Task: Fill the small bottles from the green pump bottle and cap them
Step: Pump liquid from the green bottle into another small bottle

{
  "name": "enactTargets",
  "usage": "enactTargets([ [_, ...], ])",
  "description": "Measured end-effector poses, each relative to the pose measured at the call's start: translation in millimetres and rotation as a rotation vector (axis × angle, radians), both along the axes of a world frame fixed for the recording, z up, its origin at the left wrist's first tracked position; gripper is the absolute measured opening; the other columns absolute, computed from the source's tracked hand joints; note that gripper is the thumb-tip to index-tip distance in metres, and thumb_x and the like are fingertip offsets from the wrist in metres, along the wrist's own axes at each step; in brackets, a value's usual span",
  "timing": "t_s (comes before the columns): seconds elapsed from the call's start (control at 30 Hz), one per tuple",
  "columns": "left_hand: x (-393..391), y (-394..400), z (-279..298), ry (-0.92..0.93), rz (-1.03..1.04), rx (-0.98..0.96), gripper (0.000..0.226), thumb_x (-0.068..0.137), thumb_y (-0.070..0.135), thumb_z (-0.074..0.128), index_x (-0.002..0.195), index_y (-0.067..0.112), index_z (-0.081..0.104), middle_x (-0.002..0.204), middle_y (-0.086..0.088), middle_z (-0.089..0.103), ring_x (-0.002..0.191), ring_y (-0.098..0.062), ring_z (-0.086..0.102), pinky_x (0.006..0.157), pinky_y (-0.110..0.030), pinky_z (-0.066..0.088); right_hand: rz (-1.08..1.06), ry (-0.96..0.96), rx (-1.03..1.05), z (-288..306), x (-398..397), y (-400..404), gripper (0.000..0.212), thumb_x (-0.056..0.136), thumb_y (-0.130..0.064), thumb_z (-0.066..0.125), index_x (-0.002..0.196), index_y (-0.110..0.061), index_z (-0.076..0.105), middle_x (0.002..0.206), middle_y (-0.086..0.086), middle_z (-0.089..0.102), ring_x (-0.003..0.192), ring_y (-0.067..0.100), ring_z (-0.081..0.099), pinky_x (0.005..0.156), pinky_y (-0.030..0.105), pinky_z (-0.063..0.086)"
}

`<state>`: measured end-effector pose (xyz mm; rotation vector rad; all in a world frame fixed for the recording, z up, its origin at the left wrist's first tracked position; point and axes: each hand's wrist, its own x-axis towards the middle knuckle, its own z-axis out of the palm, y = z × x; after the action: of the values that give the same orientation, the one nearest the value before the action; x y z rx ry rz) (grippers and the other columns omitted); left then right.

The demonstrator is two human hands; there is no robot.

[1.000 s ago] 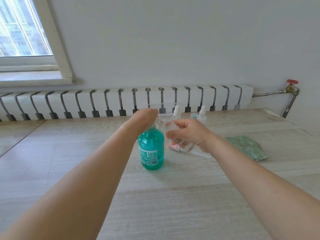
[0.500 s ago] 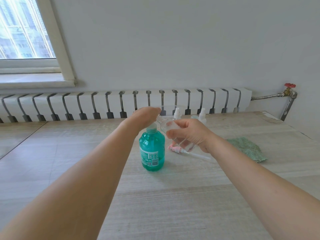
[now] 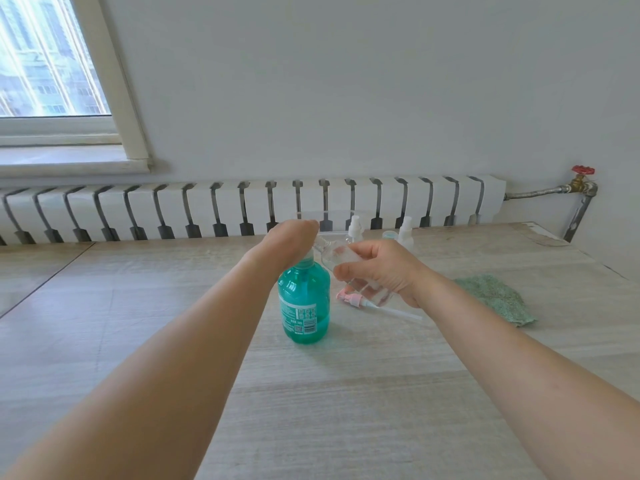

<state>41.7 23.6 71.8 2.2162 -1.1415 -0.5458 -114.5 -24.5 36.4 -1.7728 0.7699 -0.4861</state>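
Filling a small bottle at the pump.

My left hand (image 3: 292, 235) rests on top of the green bottle (image 3: 304, 303), which stands mid-tabletop (image 3: 346, 393); I cannot tell how its grip lies. My right hand (image 3: 377, 271) grips the clear bottle (image 3: 337, 254) tilted, mouth just beside the spout, likely to catch the liquid. Its pink pump (image 3: 349, 298) lies beside, ready for capping.

green pump bottle (image 3: 304, 299), white label, print and QR code too small to read

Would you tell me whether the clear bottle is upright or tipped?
Tipped: the right hand holds the clear bottle with its neck angled toward the green pump bottle.
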Motion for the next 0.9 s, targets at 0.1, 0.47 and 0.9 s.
enactTargets([
  [0.1,0,-1,-5,0.088,0.045,-0.021,0.037,0.097,0.033,0.033,0.118,0.009,0.052,0.114,-0.013,0.055,0.104,-0.025,0.053,0.090,-0.034,0.043,-0.003,0.001,0.013,-1,0,-1,0.049,0.071,-0.027,0.079,0.117,-0.019,0.064,0.091,-0.007,0.072,0.069,0.006,0.069,0.055,0.017,0.051],
  [0.47,1,3,2,0.002,-0.051,0.029,0.047,0.098,0.036,0.031,0.126,0.004,0.050,0.132,-0.016,0.050,0.122,-0.032,0.046,0.100,-0.040,0.037,-0.026,-0.007,0.036,-3,0,3,0.048,0.071,-0.029,0.078,0.117,-0.022,0.065,0.096,-0.005,0.072,0.073,0.010,0.069,0.055,0.017,0.048],
  [0.9,6,-4,6,0.030,-0.053,-0.060,0.044,0.098,0.033,0.035,0.124,0.003,0.052,0.130,-0.015,0.052,0.116,-0.031,0.050,0.095,-0.036,0.040,-0.021,-0.046,0.027,3,2,2,0.047,0.073,-0.027,0.077,0.119,-0.021,0.065,0.095,-0.005,0.073,0.067,0.007,0.069,0.049,0.014,0.048],
])
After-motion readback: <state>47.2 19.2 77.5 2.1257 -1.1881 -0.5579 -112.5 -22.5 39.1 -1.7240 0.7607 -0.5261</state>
